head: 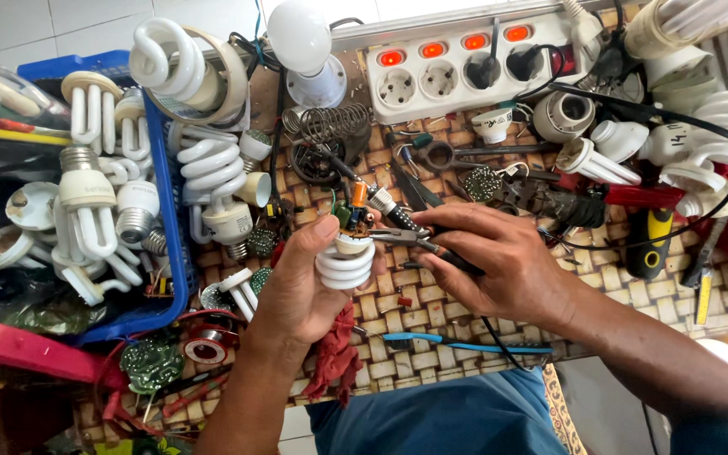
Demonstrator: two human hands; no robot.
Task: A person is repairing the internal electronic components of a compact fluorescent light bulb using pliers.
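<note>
Left hand (301,282) wrapped tight round spiral lamp (345,265), opened base up, circuit board (352,215) exposed just above thumb. Right hand (499,261) closed on pliers (410,238), nose touching board edge. I'd keep lamp steady, nip only one lead, pull gently; glass spiral right under grip, looks fragile. Power strip (457,72) well beyond, woven mat (398,354) beneath.
</note>
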